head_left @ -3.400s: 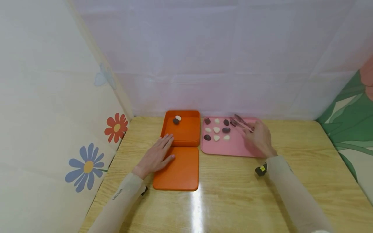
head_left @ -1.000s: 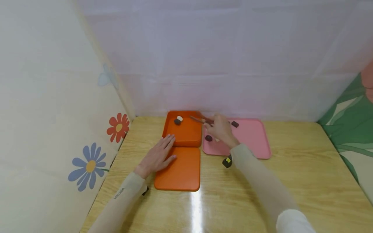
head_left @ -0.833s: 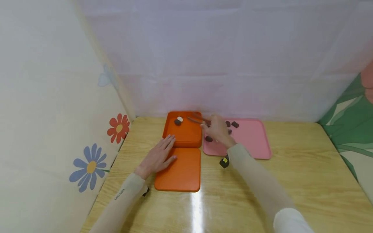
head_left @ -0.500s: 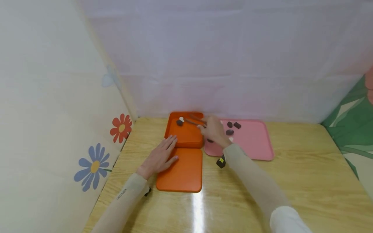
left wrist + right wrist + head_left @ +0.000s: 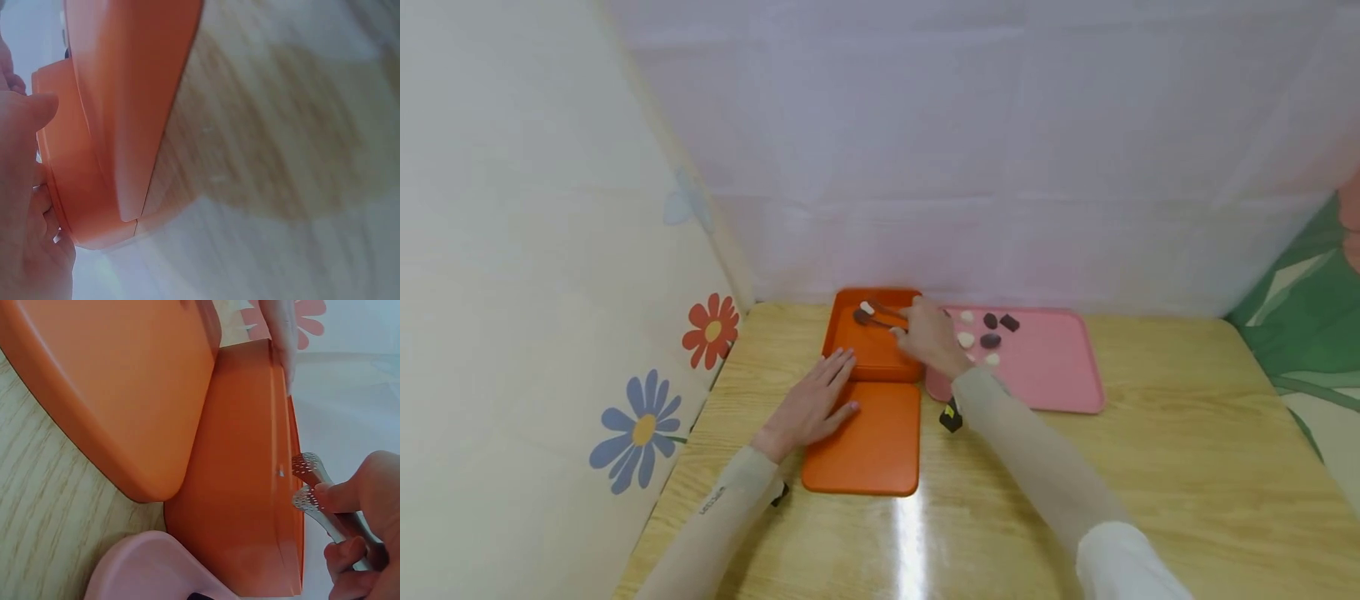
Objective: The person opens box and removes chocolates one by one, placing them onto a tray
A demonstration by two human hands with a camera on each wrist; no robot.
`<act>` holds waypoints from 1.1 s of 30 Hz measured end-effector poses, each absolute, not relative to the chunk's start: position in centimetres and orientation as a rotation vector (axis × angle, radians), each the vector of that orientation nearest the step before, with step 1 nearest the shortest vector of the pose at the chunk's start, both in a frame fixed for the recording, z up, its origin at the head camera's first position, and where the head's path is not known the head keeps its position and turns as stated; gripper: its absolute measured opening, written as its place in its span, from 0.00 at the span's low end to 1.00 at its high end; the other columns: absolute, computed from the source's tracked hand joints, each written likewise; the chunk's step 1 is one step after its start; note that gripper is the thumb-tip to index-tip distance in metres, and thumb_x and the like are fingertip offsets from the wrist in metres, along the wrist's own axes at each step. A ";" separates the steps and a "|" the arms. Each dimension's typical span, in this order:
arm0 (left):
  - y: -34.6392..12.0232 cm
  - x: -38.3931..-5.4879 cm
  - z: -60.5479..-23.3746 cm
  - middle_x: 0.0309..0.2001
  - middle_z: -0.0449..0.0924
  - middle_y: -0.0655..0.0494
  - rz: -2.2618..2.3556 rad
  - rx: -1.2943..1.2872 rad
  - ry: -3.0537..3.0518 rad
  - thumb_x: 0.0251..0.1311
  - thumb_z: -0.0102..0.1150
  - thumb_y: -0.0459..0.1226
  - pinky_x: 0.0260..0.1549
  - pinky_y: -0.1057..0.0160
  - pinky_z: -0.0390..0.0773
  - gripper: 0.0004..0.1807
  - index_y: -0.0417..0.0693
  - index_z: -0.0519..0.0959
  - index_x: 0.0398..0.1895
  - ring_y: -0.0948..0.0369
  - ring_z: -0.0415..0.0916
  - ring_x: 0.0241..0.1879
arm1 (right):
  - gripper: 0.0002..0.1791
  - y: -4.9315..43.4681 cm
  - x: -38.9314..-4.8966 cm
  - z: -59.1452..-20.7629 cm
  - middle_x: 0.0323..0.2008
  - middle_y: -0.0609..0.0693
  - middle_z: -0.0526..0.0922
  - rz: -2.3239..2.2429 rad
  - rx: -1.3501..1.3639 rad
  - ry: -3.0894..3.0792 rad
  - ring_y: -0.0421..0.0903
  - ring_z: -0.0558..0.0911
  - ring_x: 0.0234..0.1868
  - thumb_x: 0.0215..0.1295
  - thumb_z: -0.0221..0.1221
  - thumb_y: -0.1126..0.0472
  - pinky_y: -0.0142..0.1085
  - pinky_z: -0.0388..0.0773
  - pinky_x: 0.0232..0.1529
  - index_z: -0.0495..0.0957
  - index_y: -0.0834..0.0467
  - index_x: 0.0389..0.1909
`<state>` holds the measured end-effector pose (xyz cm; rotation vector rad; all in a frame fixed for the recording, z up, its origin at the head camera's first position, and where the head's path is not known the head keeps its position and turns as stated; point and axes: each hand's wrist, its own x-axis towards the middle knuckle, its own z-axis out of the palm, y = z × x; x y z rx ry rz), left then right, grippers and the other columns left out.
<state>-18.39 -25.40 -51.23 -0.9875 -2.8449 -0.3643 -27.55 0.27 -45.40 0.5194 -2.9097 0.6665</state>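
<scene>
My right hand holds metal tongs over the open orange box. Their perforated ends, plain in the right wrist view, stand apart at the box rim. In the head view the ends reach a white piece and a dark piece, both chocolate-like, inside the box. Whether they grip either cannot be told. My left hand lies with straight fingers on the box's front left corner, its thumb over the orange lid. To the right, a pink tray bears several dark and white pieces, some hidden behind my right hand.
The lid lies on the wooden table right before the box, and the tray sits close to the box's right side. A pale cloth wall rises behind them. At the left stands a panel with printed flowers.
My right hand has carried the tongs left from over the pink tray into the box, up to the two pieces there. The left hand has stayed on the box and lid.
</scene>
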 end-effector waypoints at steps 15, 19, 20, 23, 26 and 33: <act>-25.1 -18.4 -51.0 0.85 0.54 0.40 -0.356 -0.994 -2.849 0.79 0.57 0.51 0.83 0.43 0.53 0.42 0.34 0.57 0.84 0.45 0.50 0.85 | 0.16 -1.1 -28.2 -47.5 0.44 0.54 0.84 0.619 0.468 -2.925 0.50 0.84 0.39 0.72 0.69 0.53 0.43 0.87 0.39 0.90 0.61 0.50; -25.1 -18.4 -51.0 0.85 0.55 0.41 -0.341 -0.987 -2.847 0.79 0.57 0.51 0.83 0.43 0.53 0.42 0.35 0.57 0.84 0.45 0.50 0.85 | 0.13 -1.5 -28.3 -47.8 0.41 0.53 0.83 0.548 0.446 -2.915 0.50 0.84 0.38 0.70 0.69 0.52 0.44 0.87 0.41 0.90 0.59 0.38; -25.1 -18.4 -51.1 0.85 0.55 0.40 -0.337 -0.990 -2.841 0.79 0.57 0.51 0.83 0.43 0.54 0.42 0.34 0.58 0.84 0.45 0.50 0.85 | 0.12 -1.5 -28.3 -47.8 0.40 0.52 0.83 0.539 0.437 -2.914 0.50 0.83 0.38 0.70 0.69 0.52 0.44 0.86 0.41 0.89 0.58 0.35; -25.0 -18.5 -51.1 0.85 0.55 0.41 -0.334 -0.993 -2.832 0.79 0.58 0.50 0.83 0.42 0.54 0.42 0.34 0.58 0.84 0.44 0.51 0.85 | 0.13 -1.7 -28.3 -47.8 0.39 0.51 0.82 0.534 0.405 -2.929 0.49 0.82 0.36 0.71 0.69 0.52 0.43 0.86 0.39 0.85 0.56 0.29; -25.0 -18.5 -51.2 0.85 0.55 0.41 -0.332 -0.993 -2.833 0.79 0.58 0.50 0.82 0.42 0.55 0.42 0.34 0.58 0.84 0.44 0.51 0.85 | 0.14 -2.0 -28.3 -47.8 0.39 0.51 0.82 0.548 0.382 -2.950 0.48 0.81 0.35 0.71 0.68 0.53 0.43 0.85 0.37 0.84 0.55 0.28; -25.1 -18.6 -51.5 0.84 0.56 0.39 -0.329 -0.995 -2.817 0.78 0.59 0.50 0.82 0.42 0.55 0.42 0.34 0.58 0.83 0.43 0.52 0.84 | 0.13 -2.5 -28.4 -48.0 0.40 0.53 0.83 0.463 0.374 -2.967 0.49 0.82 0.33 0.72 0.67 0.51 0.44 0.86 0.34 0.87 0.57 0.32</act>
